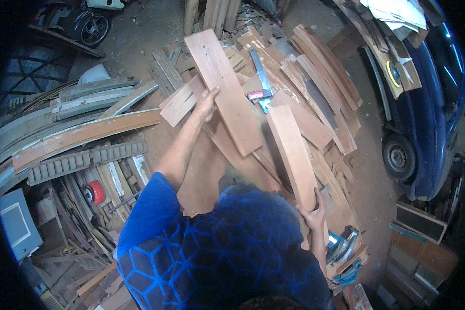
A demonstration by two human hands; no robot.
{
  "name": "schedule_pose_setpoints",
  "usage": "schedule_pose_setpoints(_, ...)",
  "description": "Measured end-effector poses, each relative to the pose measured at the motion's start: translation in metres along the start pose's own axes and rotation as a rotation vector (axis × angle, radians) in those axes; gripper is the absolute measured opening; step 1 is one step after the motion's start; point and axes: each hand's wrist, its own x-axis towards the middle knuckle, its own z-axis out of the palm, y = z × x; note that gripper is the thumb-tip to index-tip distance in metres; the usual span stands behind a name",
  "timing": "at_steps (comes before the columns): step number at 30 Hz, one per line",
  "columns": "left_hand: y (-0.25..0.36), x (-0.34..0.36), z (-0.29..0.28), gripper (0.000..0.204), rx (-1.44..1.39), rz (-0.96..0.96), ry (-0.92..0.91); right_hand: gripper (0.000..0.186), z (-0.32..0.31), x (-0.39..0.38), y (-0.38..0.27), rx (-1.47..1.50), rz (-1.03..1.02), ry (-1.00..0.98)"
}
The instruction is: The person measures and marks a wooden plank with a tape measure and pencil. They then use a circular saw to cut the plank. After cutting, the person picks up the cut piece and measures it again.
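My left hand (207, 103) reaches forward and grips the left edge of a long reddish wooden plank (227, 88) that lies tilted over a heap of boards. My right hand (314, 213) is low at the right, closed around the near end of a second, narrower plank (293, 152) that points away from me. The two planks lie side by side, a little apart. My blue patterned shirt (217, 258) fills the lower middle and hides what is below my arms.
A pile of curved and straight boards (320, 88) spreads ahead and right, with a metal square (261, 72) on it. A teal power saw (341, 248) sits low right. A blue car (429, 103) stands at right, a motorbike wheel (94, 28) top left, and louvred slats (82, 160) left.
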Motion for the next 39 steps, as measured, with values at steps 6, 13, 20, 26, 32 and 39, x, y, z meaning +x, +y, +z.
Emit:
schedule_pose_setpoints(6, -0.122, -0.06, 0.058, 0.06, -0.471, -0.101, -0.076, 0.093, -0.029, -0.011, 0.031, 0.366, 0.139, -0.088)
schedule_pose_setpoints(13, -0.214, -0.089, 0.071, 0.063, 0.149, -0.433, 0.04, 0.081, -0.061, 0.002, 0.042, 0.557, 0.323, -0.304)
schedule_pose_setpoints(20, -0.174, -0.1, 0.069, 0.059, 0.783, -0.175, -0.079, 0.073, -0.056, 0.029, 0.031, 0.73, 0.484, -0.498)
schedule_pose_setpoints(26, -0.069, -0.118, 0.117, 0.07, -0.481, -0.26, -0.235, 0.068, -0.02, 0.079, 0.009, 0.888, 0.778, -0.619)
schedule_pose_setpoints(32, -0.105, -0.079, 0.063, 0.053, -0.09, -0.232, 0.135, 0.048, 0.054, 0.142, 0.028, 0.137, 0.248, -0.54)
schedule_pose_setpoints(39, -0.124, -0.047, 0.016, 0.06, 0.456, -0.371, 0.232, 0.049, 0.106, 0.184, 0.058, -0.05, 0.132, -0.42)
